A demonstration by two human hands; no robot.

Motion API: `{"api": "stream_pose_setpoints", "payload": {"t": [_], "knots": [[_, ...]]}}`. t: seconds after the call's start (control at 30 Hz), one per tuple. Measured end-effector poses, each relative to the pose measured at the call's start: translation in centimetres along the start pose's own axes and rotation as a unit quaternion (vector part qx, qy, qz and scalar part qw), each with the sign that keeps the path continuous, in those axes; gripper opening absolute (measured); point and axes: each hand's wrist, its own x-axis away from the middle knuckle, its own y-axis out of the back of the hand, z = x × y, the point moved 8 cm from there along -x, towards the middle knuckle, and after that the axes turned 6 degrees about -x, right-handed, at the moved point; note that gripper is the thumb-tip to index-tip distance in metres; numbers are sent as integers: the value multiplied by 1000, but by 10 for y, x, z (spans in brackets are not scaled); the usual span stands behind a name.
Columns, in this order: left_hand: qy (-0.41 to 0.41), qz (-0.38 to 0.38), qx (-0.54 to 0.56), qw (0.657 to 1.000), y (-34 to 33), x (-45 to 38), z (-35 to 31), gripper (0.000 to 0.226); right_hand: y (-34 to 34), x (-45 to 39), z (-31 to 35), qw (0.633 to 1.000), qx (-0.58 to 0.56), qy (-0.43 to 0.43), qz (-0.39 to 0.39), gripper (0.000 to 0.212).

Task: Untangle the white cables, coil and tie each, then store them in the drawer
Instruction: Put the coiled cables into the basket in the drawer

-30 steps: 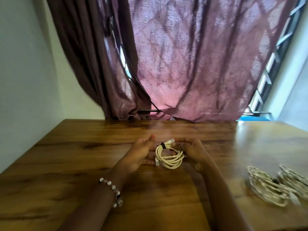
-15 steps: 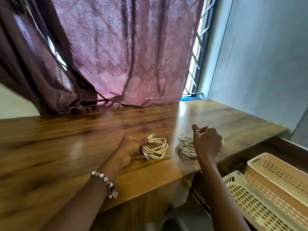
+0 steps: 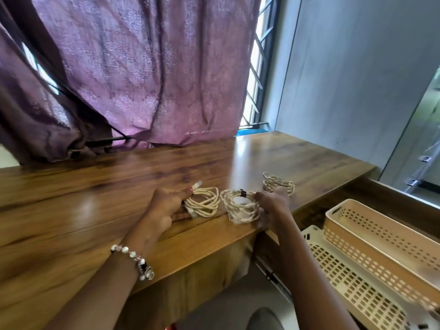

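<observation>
Head cam, only view: wooden table (image 3: 100, 210) fills the left and centre, w/ three coiled white cables lying near its right front edge. L hand (image 3: 166, 208) rests on the tabletop, fingers curled round the left side of the leftmost coil (image 3: 204, 203), thumb on top by its plug end; coil lies flat on the wood. R hand (image 3: 273, 206) grips the middle coil (image 3: 238, 206) at its right side, fingers pinched on the strands; a dark tie band (image 3: 243, 193) wraps the top of that coil, just beside the R thumb. Middle coil sits just beside the leftmost one, apart by a thin gap, bottom loops near the table edge. Third coil (image 3: 278, 183) lies behind the R hand, further back on the table, partly hidden by the knuckles; can't tell if it's tied. Hands are apart, each on its own coil. Beaded bracelet (image 3: 133, 254) on the L wrist. Below the table's right end an open drawer (image 3: 392, 201) holds a peach perforated basket (image 3: 381, 236) and, nearer the person, a cream perforated tray (image 3: 350, 289) touching it. Purple curtain (image 3: 142, 67) hangs behind the table, window bars (image 3: 257, 75) to its right, grey wall (image 3: 357, 67) beyond. Edges of the pic are motion-blurred
</observation>
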Motion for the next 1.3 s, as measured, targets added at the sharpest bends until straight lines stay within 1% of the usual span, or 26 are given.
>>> {"api": "stream_pose_setpoints", "payload": {"t": [0.03, 0.1, 0.17, 0.23, 0.3, 0.37, 0.4, 0.47, 0.53, 0.57, 0.67, 0.77, 0.83, 0.9, 0.93, 0.97, 1.03, 1.1, 1.2, 1.3], "knots": [[-4, -3, 5, 1000, -2, -1, -1, 14, 4, 4, 4, 1000, -9, 4, 5, 25], [-13, -9, 15, 1000, -7, -2, -3, 10, 11, 4, 6, 999, -10, 10, 30, 19], [-26, -22, 31, 999, -12, -3, -7, 10, 21, 4, 9, 998, 4, 16, 56, 21], [-49, -32, 44, 997, -22, -5, -14, 12, 34, 7, 11, 996, -30, 9, 86, 22], [-76, -16, 57, 995, -44, -5, -21, 14, 56, 10, 10, 992, -70, -15, 108, 19], [-104, 23, 77, 991, -76, 0, -30, 14, 86, 12, 10, 991, -74, -29, 109, 18], [-114, 49, 83, 989, -96, 5, -35, 14, 104, 10, 9, 991, -82, -33, 97, 18], [-125, 112, 90, 982, -143, 15, -41, 18, 146, 1, 0, 993, -101, -46, 50, 14], [-125, 165, 94, 974, -191, 25, -42, 34, 189, -10, -15, 991, -116, -64, -15, 10], [-120, 188, 93, 970, -214, 27, -40, 39, 212, -15, -25, 989, -118, -77, -53, 10], [-86, 238, 81, 964, -285, 34, -23, 28, 269, -24, -56, 973, -128, -117, -155, 10], [-71, 276, 25, 958, -355, 38, -6, 33, 312, -34, -79, 958, -113, -124, -234, 8], [-73, 276, -24, 958, -392, 36, 4, 35, 333, -43, -91, 955, -73, -120, -262, 3], [-90, 256, -107, 956, -421, 26, 16, 30, 350, -54, -102, 955, 13, -121, -271, 4], [-108, 247, -157, 950, -434, 20, 22, 28, 358, -61, -108, 953, 65, -125, -269, 4], [-127, 239, -211, 939, -446, 16, 27, 26, 362, -66, -111, 949, 118, -132, -261, 6], [-157, 227, -316, 908, -465, 11, 39, 26, 365, -73, -115, 937, 212, -147, -234, 10], [-179, 219, -392, 875, -479, 9, 46, 29, 361, -75, -114, 925, 281, -159, -199, 12], [-164, 223, -440, 854, -493, -2, 54, 27, 353, -81, -119, 903, 369, -161, -147, 13], [-133, 276, -471, 827, -501, -6, 65, 34, 348, -85, -130, 892, 408, -152, -124, 15]]}}
